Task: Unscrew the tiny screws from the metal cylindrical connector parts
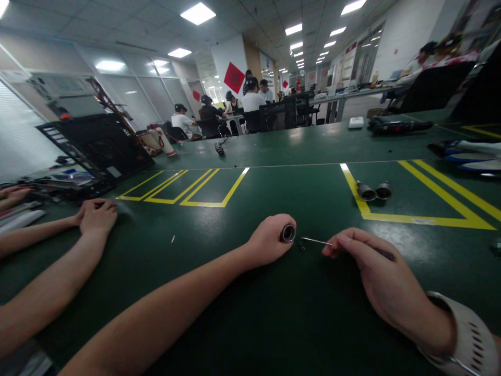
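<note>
My left hand (271, 240) is wrapped round a dark metal cylinder (288, 233), its round open end facing me. Between the fingers of my right hand (364, 256) is a thin screwdriver-like tool (319, 241) with a dark handle, its shaft pointing left toward the cylinder without touching it. Small dark rings (302, 248) lie on the green table just below the tool's tip. Farther back on the right, two metal cylindrical parts (367, 191) lie side by side inside a yellow-taped area.
Another person's hands (98, 215) rest on the table (203, 235) at the left. A black rack-like case (94, 141) stands at the far left. A small dark part (219, 149), a white box (356, 122) and a black pouch (399, 125) lie farther back.
</note>
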Demonstrator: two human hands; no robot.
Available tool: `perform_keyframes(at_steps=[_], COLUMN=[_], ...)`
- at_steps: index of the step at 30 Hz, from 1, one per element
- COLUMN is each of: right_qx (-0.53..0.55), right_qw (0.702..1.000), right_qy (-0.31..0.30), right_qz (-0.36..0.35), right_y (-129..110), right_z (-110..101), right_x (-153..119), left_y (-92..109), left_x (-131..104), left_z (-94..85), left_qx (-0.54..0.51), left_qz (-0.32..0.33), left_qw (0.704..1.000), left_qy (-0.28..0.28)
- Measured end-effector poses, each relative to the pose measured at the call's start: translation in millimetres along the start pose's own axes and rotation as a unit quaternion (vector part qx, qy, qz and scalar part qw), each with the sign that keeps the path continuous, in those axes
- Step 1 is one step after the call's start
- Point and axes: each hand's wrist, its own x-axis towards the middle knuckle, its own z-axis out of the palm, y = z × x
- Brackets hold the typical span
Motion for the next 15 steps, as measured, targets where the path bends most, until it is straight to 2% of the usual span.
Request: perform_keyframes(at_steps=[8,11,15], right_qx=[-0.026,-0.104,-0.21], right_qw=[0.999,0.994,0.977], right_qy=[0.019,0.016,-0.02], right_qz=[0.006,0.013,-0.028], right_y=[2.2,3.3,2.1], right_z=[-0.8,-1.3,2.2], right_x=[0.7,3.4,7.2], left_y=[-0.4,-0.4,-3.1], left_x=[-0.4,0.3,1.8], left_z=[1.2,1.9,3.4], left_qx=[-0.009,-0.013,-0.029], left_qz=[-0.001,-0.019,-0.029], left_qw=[1.0,0.998,0.99], left_qy=[0.02,0.065,0.135])
